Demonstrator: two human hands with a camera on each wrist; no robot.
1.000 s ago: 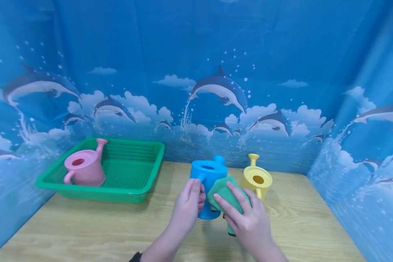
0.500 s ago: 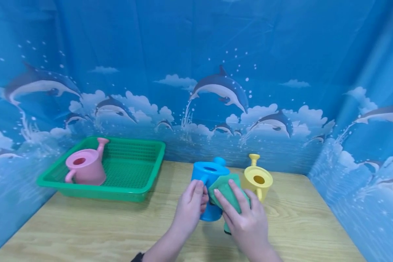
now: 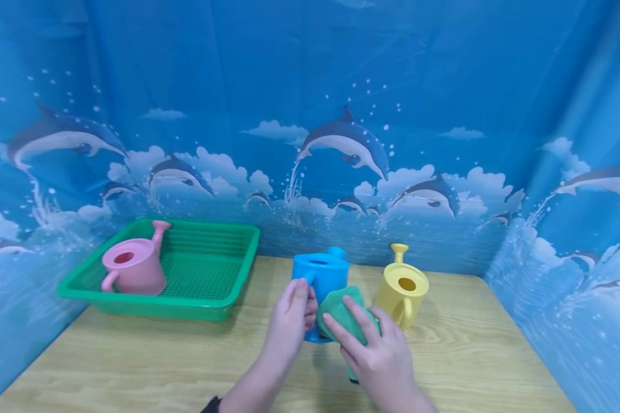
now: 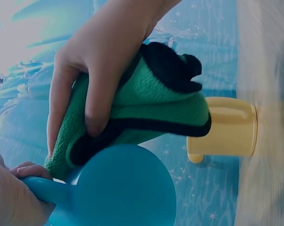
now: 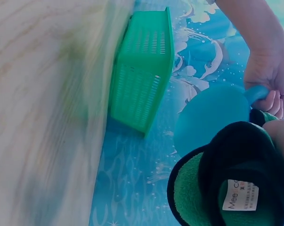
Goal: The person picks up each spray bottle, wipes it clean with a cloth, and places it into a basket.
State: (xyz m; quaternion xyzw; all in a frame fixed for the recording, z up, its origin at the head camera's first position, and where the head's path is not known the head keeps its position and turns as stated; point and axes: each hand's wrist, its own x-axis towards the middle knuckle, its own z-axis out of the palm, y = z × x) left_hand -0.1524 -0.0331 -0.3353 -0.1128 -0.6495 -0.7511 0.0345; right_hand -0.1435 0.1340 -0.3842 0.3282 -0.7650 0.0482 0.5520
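Observation:
My left hand (image 3: 289,312) grips the handle of a blue watering can (image 3: 324,275), which is held up above the table. A green cloth (image 3: 347,312) with black edging is bunched in my right hand (image 3: 377,350), its fingers bent over it. The cloth (image 4: 146,108) lies against the can's side in the left wrist view. A white label (image 5: 240,195) shows on the folded cloth in the right wrist view. Just right of the hands a yellow watering can (image 3: 403,292) stands on the table. Part of the blue can's side is hidden behind the cloth and my fingers.
On the left a green plastic basket (image 3: 206,301) stands at the back of the wooden table (image 3: 186,361). Inside it sits a pink watering can (image 3: 136,269). A blue curtain (image 3: 310,69) printed with dolphins hangs behind and along both sides.
Both hands, the blue watering can and the cloth have shifted slightly left, farther from the yellow can. The cloth has also slid a little lower on the blue can's side.

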